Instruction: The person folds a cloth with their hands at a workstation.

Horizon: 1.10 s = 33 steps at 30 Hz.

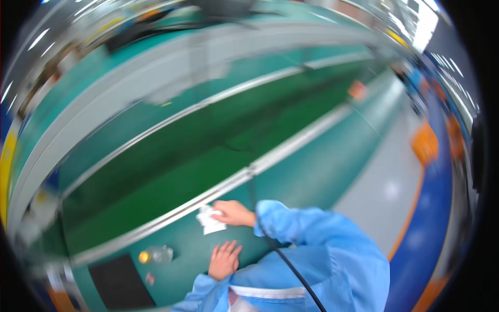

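Note:
The picture is blurred by motion. My right hand (233, 212) rests on the green worktop near the metal rail, with its fingers on a small white sheet or packet (210, 222). My left hand (224, 260) lies flat on the worktop just below it, fingers spread, holding nothing. Both sleeves are light blue. A dark cable runs down across my right sleeve.
A clear plastic bottle with a yellow cap (155, 255) lies on the worktop left of my hands, beside a black mat (118, 283). A dark green conveyor belt (197, 156) runs diagonally beyond the metal rail (228, 183). Grey floor with orange and blue markings lies to the right.

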Tool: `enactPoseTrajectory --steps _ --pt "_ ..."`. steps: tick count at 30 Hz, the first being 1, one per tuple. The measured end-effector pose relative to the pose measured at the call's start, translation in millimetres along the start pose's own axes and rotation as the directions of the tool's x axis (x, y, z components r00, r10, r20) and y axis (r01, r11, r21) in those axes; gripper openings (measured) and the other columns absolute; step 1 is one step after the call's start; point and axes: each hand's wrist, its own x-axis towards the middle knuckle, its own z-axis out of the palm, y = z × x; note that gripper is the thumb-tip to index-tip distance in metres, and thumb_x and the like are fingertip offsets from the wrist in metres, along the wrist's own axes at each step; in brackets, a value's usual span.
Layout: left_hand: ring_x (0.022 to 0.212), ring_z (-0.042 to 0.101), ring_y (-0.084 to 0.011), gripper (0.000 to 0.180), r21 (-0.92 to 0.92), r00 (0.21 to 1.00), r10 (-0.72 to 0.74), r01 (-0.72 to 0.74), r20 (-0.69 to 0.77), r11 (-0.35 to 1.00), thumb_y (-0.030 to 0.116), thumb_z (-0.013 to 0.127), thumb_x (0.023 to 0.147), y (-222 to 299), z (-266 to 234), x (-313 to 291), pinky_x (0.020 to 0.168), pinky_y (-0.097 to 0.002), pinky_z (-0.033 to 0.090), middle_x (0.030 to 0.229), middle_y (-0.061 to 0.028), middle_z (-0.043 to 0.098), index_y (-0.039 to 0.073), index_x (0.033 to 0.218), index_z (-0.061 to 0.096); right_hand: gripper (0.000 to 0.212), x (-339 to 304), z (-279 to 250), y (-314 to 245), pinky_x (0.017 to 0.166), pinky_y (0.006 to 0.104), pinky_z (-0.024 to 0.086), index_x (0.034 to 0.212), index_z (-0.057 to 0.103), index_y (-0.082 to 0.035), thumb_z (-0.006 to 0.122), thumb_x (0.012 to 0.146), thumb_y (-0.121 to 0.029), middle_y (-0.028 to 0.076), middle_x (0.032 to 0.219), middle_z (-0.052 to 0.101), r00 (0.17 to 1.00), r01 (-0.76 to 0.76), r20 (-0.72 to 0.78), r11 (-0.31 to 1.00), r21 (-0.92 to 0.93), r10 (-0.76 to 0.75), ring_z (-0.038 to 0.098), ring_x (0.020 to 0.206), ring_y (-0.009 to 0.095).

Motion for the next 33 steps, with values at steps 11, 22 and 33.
enactPoseTrajectory --steps 11,22,33 --pt "0.117 0.051 -0.0340 0.032 0.136 0.975 0.148 -0.126 -0.167 0.983 0.004 0.056 0.080 18.3 21.9 3.4 0.102 -0.0512 0.035 0.122 -0.0143 0.057 0.005 0.112 0.060 0.023 -27.7 -0.9 10.5 0.066 0.0400 0.047 0.085 0.050 -0.006 0.065 0.071 -0.016 0.010 0.087 0.050 0.855 0.450 -0.149 0.852 -0.267 -0.498 0.052 0.082 0.031" --pt "0.078 0.062 -0.0283 0.023 -0.134 0.427 0.358 -0.777 -0.830 0.615 0.000 0.057 0.078 76.2 -68.5 28.6 0.067 -0.0369 0.050 0.095 -0.0118 0.065 0.002 0.101 0.063 0.016 -26.4 3.3 5.5 0.070 0.0392 0.049 0.079 0.053 -0.001 0.063 0.070 -0.010 0.012 0.087 0.053 0.861 0.394 -0.214 0.871 -0.295 -0.462 0.054 0.082 0.030" --pt "0.078 0.048 -0.0116 0.007 -0.654 0.667 -0.216 -0.744 -0.713 -0.138 0.022 0.054 0.090 135.6 -145.3 55.4 0.078 -0.0325 0.038 0.085 0.0105 0.055 0.023 0.089 0.061 0.010 -13.9 19.0 16.6 0.055 0.0406 0.044 0.071 0.048 -0.004 0.056 0.076 -0.009 0.012 0.067 0.057 0.964 -0.029 -0.260 0.993 0.116 0.058 0.057 0.061 0.034"
